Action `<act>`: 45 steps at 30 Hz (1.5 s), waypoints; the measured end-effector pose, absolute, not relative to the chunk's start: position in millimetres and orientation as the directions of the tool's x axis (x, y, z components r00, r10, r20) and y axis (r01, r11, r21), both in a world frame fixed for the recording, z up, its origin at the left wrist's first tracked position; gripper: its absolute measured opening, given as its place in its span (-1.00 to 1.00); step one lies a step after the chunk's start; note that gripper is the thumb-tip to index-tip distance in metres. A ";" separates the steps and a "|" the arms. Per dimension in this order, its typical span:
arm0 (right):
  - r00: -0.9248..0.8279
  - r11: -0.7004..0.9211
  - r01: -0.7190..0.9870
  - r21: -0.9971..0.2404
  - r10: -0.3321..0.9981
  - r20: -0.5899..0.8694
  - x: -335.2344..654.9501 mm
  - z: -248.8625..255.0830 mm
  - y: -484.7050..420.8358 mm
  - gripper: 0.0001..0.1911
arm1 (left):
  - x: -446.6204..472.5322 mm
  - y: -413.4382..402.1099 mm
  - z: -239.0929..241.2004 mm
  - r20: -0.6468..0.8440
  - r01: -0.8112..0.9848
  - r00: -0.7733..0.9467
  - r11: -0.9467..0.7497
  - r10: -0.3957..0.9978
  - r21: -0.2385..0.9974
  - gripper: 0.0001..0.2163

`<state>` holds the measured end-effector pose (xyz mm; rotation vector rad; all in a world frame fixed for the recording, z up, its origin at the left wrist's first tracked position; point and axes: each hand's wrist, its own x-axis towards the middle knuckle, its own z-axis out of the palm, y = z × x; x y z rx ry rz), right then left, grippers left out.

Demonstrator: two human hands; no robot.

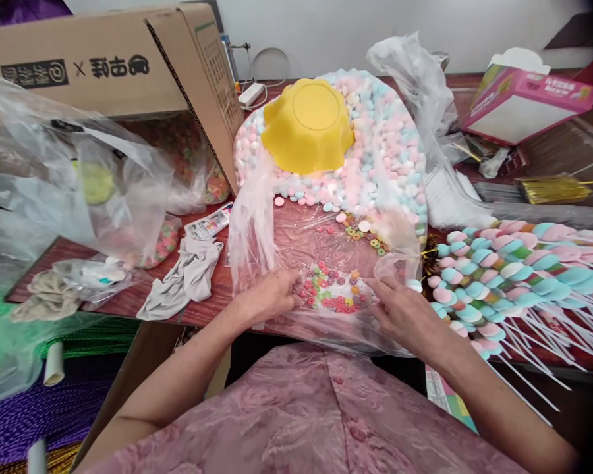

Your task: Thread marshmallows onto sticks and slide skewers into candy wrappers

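Small ring-shaped candies (pixel 331 303) in red, green, yellow and orange lie on clear plastic (pixel 321 329) near the table's front edge. My left hand (pixel 271 296) is closed at the left side of these candies, its fingertips pinching the plastic. On the right side, my right hand (pixel 400 313) also has its fingers closed on the plastic. Beyond the hands, a wide spread of pink, white and blue marshmallow discs (pixel 390 145) lies on the same sheeting. An upturned yellow wavy-edged bowl (pixel 309 128) rests on the marshmallows. More ring candies (pixel 366 230) are scattered between.
At right lie marshmallow skewers (pixel 518 270) with white sticks, gold twist ties (pixel 556 189) and a pink box (pixel 531 102). At left are a large cardboard box (pixel 93 66), a grey cloth (pixel 185 280), clear bags (pixel 103 217) and, lower down, purple cords (pixel 44 408).
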<state>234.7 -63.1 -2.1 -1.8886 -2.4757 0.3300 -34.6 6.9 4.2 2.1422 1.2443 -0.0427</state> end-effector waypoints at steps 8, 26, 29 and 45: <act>-0.175 0.138 0.975 -0.176 0.961 -0.215 224.8 -5.6 -71.0 -0.70 | -12.5 -7.8 3.1 -0.298 0.811 0.566 -0.454 0.768 0.369 -0.72; -0.216 0.203 0.905 -0.375 0.976 0.007 234.0 -17.0 -71.8 -0.71 | -6.0 -23.6 -6.1 -0.175 0.776 0.541 -0.408 0.823 0.481 -0.65; -0.220 0.207 0.923 -0.324 0.975 -0.003 224.2 -12.8 -74.0 -0.73 | -5.0 -26.6 -4.5 -0.176 0.788 0.534 -0.412 0.827 0.457 -0.66; -0.205 0.163 0.911 -0.378 0.976 -0.073 223.5 -13.1 -58.6 -0.26 | 4.0 -20.4 -1.2 -0.165 0.812 0.504 -0.401 0.848 0.424 -0.38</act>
